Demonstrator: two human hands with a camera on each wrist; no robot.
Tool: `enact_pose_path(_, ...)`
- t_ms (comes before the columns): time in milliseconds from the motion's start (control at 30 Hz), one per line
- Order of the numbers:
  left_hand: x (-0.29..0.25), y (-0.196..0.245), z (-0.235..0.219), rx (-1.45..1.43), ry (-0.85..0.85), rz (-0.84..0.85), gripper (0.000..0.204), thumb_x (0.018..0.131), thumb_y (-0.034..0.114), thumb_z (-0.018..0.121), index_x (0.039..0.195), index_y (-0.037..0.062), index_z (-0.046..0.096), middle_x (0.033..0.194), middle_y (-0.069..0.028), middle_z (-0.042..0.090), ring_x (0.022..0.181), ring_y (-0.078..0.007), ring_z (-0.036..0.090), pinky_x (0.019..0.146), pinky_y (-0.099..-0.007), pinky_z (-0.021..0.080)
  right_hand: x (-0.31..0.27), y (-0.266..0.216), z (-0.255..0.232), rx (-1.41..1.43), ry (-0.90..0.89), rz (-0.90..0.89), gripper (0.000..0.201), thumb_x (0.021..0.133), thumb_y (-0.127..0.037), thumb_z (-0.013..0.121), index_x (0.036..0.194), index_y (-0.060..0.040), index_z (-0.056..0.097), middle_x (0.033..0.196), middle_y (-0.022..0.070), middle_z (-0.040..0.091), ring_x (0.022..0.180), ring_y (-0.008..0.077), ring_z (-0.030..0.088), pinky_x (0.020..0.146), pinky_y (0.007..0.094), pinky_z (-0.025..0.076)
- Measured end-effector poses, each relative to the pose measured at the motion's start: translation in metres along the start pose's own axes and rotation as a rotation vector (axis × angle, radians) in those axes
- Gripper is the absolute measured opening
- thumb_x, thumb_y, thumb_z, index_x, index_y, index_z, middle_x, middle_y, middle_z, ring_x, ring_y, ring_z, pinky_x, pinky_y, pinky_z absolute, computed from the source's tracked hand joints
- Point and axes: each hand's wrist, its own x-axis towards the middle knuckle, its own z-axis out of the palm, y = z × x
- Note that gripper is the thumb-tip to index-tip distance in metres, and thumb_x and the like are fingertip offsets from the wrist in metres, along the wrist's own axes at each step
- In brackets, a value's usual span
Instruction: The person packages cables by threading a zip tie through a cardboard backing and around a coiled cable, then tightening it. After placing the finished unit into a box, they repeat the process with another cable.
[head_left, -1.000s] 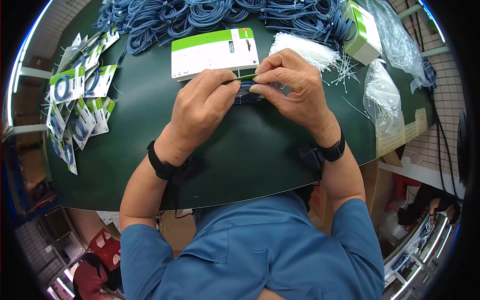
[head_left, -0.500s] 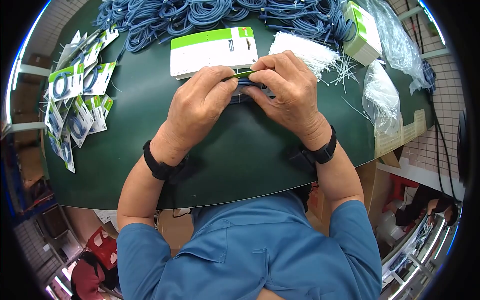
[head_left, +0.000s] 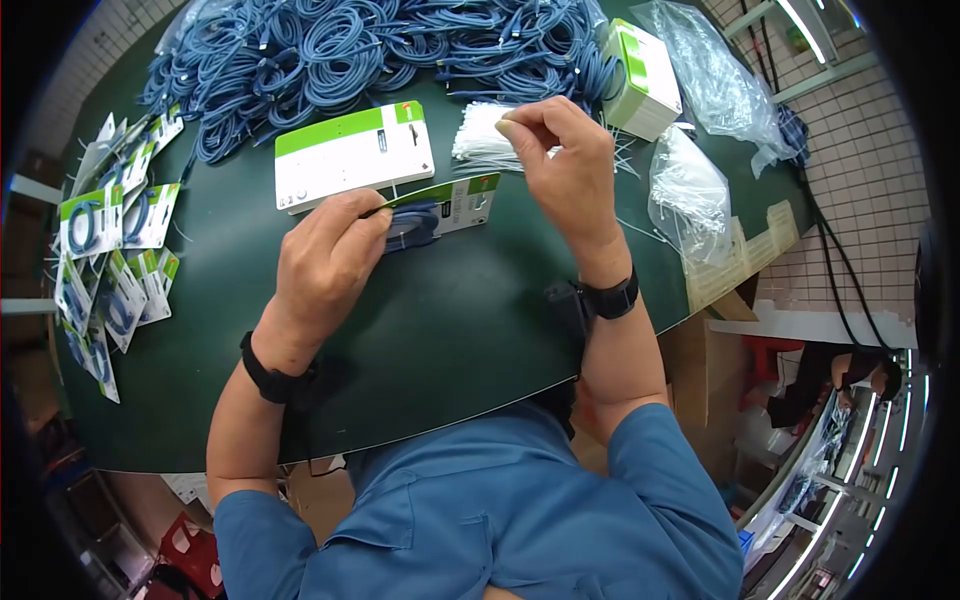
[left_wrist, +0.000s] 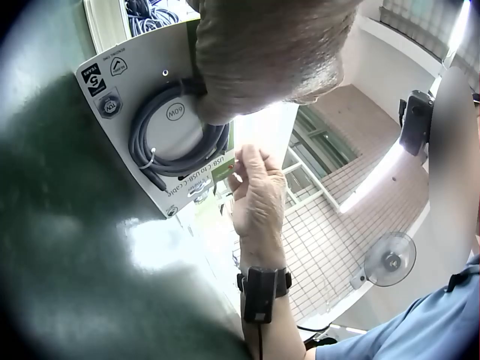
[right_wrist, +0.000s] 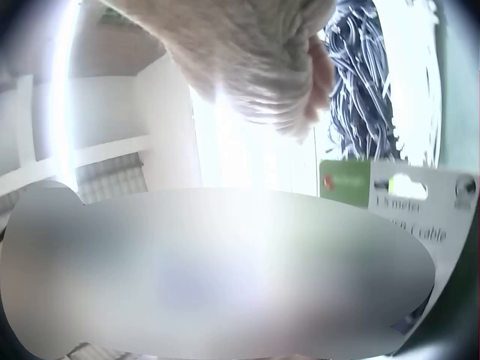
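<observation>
My left hand [head_left: 328, 255] pinches the left end of a green-and-white packaging card [head_left: 462, 206] between thumb and fingers, holding it tilted over the table. Against the card lies a coiled blue USB-C cable [head_left: 410, 228]. In the left wrist view, a white cable tie [left_wrist: 151, 158] crosses the coil [left_wrist: 139, 135], and part of the loop is hidden behind the hand. My right hand [head_left: 572, 165] is raised off the card, thumb and index tips together, overlapping the pile of white cable ties [head_left: 482, 135]; nothing shows between those tips.
A stack of blank-faced cards [head_left: 350, 160] lies behind the held card. Coiled blue cables [head_left: 340, 45] heap along the back. Finished cable cards [head_left: 85, 225] pile at left. At right are a box of cards [head_left: 645, 80], a clear plastic bag [head_left: 705, 75] and bagged ties [head_left: 690, 195].
My right hand has let go of the card and moved right and up, toward the cable ties. The left hand still grips the card, whose printed face now shows. The head view has shifted.
</observation>
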Motion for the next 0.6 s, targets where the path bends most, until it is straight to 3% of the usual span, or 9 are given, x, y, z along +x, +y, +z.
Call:
enact_pose_path(33,0.0,0.0,0.001,-0.005,0.009,-0.001,0.021,0.077,-0.006,0.078,0.095,-0.0009,0.069,0.101,-0.0119,0.071,0.088,-0.0287,0.073,0.074,-0.0375,0.061,0.002,0.009,-0.006,-0.009,-0.003,-0.004,0.018,0.08,-0.009,0.086,0.093,-0.0025,0.076,0.092,0.0102,0.073,0.077,0.0263,0.069,0.071,0.0344,0.056)
enact_pose_path(133,-0.001,-0.002,0.002,-0.013,0.002,-0.014,0.022,0.075,-0.009,0.079,0.094,-0.0014,0.069,0.102,-0.012,0.072,0.088,-0.0292,0.073,0.075,-0.0376,0.062,-0.001,0.039,-0.015,-0.336,-0.301,0.111,0.015,0.081,-0.012,0.083,0.09,-0.0007,0.078,0.092,0.0135,0.074,0.075,0.0272,0.07,0.073,0.0356,0.057)
enact_pose_path(267,0.0,-0.001,0.001,-0.017,-0.002,-0.018,0.022,0.075,-0.009,0.079,0.094,-0.0016,0.069,0.102,-0.0121,0.072,0.088,-0.0294,0.073,0.075,-0.0376,0.062,-0.005,0.041,-0.009,-0.461,-0.409,0.168,0.016,0.082,-0.016,0.082,0.088,-0.0016,0.079,0.093,0.0146,0.074,0.081,0.0298,0.072,0.077,0.0386,0.058)
enact_pose_path(600,0.001,0.001,-0.001,-0.051,-0.022,-0.011,0.022,0.076,-0.008,0.079,0.094,-0.0012,0.069,0.101,-0.0116,0.072,0.086,-0.0284,0.073,0.073,-0.0367,0.061,-0.013,0.052,0.005,-0.533,-0.394,-0.015,0.013,0.088,-0.014,0.074,0.089,-0.0017,0.073,0.09,0.0161,0.071,0.088,0.0379,0.07,0.081,0.0466,0.056)
